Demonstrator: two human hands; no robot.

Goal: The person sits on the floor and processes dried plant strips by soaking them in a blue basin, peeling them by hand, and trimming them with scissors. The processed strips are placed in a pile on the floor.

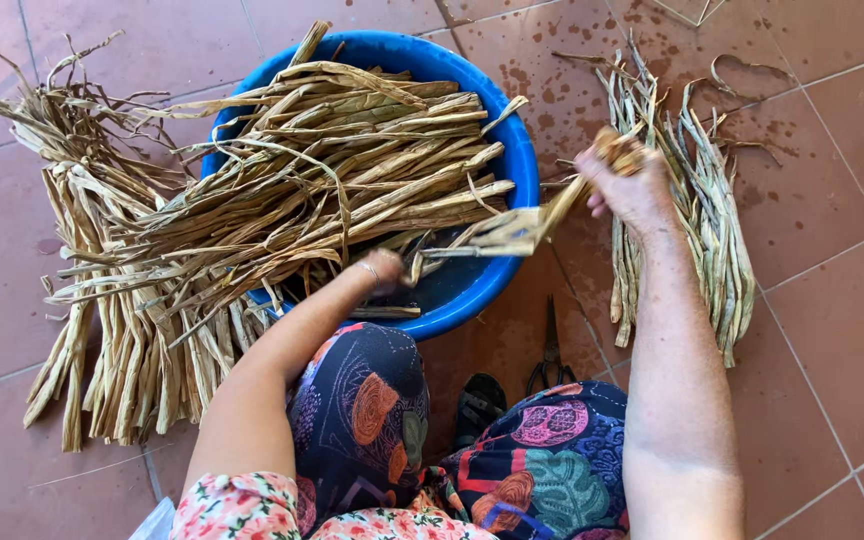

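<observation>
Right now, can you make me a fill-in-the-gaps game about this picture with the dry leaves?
1. The dried strips lie piled across a big round tub whose colour is ____.
2. The right hand grips one end of a dry strip, and the other end is held by the ____ hand.
3. On the tiles near the person's knees lies a dark pair of ____.

Missing words: blue; left; scissors

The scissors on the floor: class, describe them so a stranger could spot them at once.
Start at the round blue plastic basin piled with dried leaf strips. On the reddish tiled floor just below its rim lie the dark metal scissors, blades pointing toward the basin: the only metal tool among plant fibres.
</observation>
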